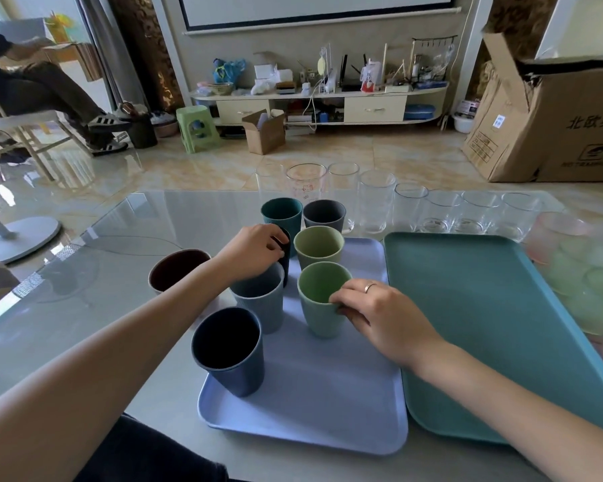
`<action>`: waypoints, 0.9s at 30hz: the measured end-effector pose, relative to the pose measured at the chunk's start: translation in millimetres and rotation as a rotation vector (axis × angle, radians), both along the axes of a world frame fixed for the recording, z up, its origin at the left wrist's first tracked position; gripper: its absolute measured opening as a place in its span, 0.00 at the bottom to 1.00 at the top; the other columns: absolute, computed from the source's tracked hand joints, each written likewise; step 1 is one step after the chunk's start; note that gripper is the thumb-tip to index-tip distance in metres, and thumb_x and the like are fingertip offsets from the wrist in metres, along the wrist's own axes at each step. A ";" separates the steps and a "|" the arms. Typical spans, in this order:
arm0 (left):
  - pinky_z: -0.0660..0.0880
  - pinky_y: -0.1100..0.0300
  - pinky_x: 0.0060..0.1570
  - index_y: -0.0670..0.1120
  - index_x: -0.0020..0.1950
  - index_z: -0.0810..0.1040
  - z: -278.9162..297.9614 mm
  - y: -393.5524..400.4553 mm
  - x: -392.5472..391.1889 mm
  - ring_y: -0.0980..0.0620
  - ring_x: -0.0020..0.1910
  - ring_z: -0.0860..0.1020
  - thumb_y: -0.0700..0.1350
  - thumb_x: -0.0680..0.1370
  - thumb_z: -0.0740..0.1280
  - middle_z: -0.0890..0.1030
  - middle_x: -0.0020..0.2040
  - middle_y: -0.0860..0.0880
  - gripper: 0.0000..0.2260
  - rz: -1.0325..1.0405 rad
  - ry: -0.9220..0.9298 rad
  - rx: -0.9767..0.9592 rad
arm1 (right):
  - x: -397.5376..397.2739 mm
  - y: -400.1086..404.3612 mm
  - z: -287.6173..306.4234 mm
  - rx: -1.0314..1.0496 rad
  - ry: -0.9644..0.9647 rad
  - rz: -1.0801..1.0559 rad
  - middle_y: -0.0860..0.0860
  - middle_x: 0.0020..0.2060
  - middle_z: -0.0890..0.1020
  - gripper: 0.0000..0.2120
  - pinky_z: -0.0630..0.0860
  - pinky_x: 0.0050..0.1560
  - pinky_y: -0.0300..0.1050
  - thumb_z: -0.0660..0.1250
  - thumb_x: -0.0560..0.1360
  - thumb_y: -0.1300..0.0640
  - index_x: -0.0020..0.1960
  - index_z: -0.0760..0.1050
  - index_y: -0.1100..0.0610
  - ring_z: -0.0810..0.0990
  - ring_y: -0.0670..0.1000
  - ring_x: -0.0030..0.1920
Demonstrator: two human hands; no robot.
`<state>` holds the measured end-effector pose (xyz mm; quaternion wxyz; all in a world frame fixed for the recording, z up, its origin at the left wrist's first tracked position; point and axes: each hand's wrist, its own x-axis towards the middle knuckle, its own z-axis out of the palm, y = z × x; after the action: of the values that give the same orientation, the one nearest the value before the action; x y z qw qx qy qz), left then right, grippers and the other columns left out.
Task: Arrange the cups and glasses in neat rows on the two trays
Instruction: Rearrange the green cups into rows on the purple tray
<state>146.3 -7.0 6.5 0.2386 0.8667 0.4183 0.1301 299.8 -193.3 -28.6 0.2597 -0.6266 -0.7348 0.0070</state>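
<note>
Two trays [303, 405], eight cups [228, 356].

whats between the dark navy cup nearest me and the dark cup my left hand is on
In the head view, one grey-blue cup stands between the navy cup and the dark cup that the left hand grips, all in the left column on the lavender tray.

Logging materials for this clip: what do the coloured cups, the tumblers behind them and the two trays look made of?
Green cup and its neighbours: opaque and matte, likely plastic or fibre composite. Tumblers: fully see-through with thick bases, so probably glass. Lilac tray and teal tray: smooth, dull, moulded rims, probably plastic.
</note>
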 end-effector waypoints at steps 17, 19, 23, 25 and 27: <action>0.75 0.54 0.56 0.49 0.57 0.79 5.3 -0.5 1.6 0.48 0.52 0.79 0.32 0.76 0.56 0.81 0.53 0.45 0.19 -0.091 0.015 0.020 | -11.3 2.6 0.0 0.050 -0.008 -0.016 0.52 0.47 0.82 0.08 0.76 0.41 0.46 0.68 0.74 0.62 0.53 0.81 0.58 0.80 0.56 0.46; 0.75 0.54 0.59 0.48 0.58 0.78 10.0 2.9 -1.5 0.49 0.55 0.78 0.30 0.74 0.53 0.81 0.54 0.45 0.22 -0.117 0.052 -0.005 | -11.2 2.4 -0.6 0.054 -0.009 -0.014 0.52 0.46 0.82 0.09 0.76 0.40 0.44 0.69 0.73 0.63 0.52 0.81 0.58 0.81 0.56 0.45; 0.74 0.59 0.45 0.48 0.49 0.78 21.7 8.6 -12.1 0.51 0.43 0.76 0.31 0.68 0.62 0.79 0.42 0.50 0.16 -0.198 0.122 0.075 | -10.3 4.6 -4.4 0.027 -0.005 -0.003 0.49 0.50 0.81 0.09 0.75 0.39 0.44 0.66 0.75 0.61 0.55 0.79 0.55 0.79 0.54 0.47; 0.71 0.59 0.38 0.50 0.41 0.76 24.8 9.1 -16.8 0.52 0.36 0.73 0.36 0.66 0.69 0.75 0.36 0.53 0.10 -0.236 0.209 0.118 | -8.7 5.8 -5.7 0.010 -0.001 -0.008 0.49 0.52 0.80 0.09 0.75 0.40 0.47 0.64 0.77 0.59 0.56 0.78 0.54 0.78 0.54 0.49; 0.71 0.58 0.35 0.50 0.39 0.75 23.4 6.6 -18.5 0.54 0.33 0.72 0.39 0.65 0.71 0.75 0.33 0.52 0.08 -0.255 0.267 0.119 | -7.4 6.4 -6.1 0.001 -0.013 -0.011 0.49 0.53 0.79 0.10 0.76 0.41 0.48 0.63 0.77 0.58 0.57 0.77 0.54 0.78 0.54 0.50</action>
<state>127.7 -0.4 29.9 0.1437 0.9349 0.3246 0.0071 292.4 -186.9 -34.7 0.2551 -0.6307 -0.7329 0.0012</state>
